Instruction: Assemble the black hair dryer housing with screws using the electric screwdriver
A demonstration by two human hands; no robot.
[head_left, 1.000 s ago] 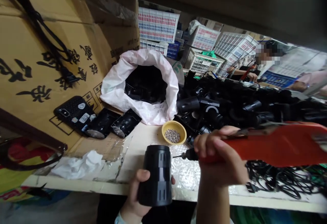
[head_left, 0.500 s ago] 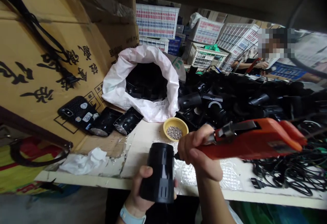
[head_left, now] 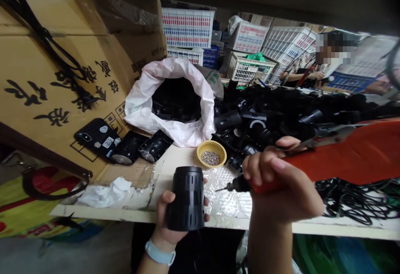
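Black slotted plastic cylinder housing (head_left: pixel 187 199) held upright just above the bench, left hand (head_left: pixel 175 219) gripping it round the lower part, fingers behind, thumb in front; right hand (head_left: pixel 281 182) closed round an orange-red electric screwdriver (head_left: pixel 343 157), bit tip just beside the housing, not touching. Bubble wrap (head_left: pixel 226 197) on the bench behind, yellow bowl of screws (head_left: pixel 211 154) beyond, then white sack (head_left: pixel 168 107) and heap of black plastic parts (head_left: pixel 275 119)
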